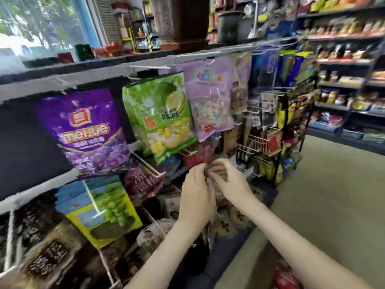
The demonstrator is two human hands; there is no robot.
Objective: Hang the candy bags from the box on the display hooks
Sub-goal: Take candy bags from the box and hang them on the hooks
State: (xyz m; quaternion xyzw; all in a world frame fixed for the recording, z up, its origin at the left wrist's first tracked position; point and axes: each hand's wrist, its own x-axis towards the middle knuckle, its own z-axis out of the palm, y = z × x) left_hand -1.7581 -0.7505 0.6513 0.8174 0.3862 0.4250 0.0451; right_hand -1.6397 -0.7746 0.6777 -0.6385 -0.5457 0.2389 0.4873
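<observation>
Both my hands meet in front of the display rack's middle row. My left hand (196,190) and my right hand (227,178) pinch the top of a dark patterned candy bag (221,217), which hangs down between and below them. A white display hook (188,152) juts out just above my fingers, with a red bag (203,154) behind it. Bags hang on other hooks: a purple one (83,130), a green one (160,115) and a pink-lilac one (210,97). The box is only partly seen as red packaging (286,278) at the bottom right.
An empty white hook (145,163) sticks out left of my hands. Lower hooks carry a yellow-green grape bag (104,213) and dark bags. A black wire rack (270,138) of snacks stands to the right, shop shelves (343,59) behind it, open beige floor (333,195) between.
</observation>
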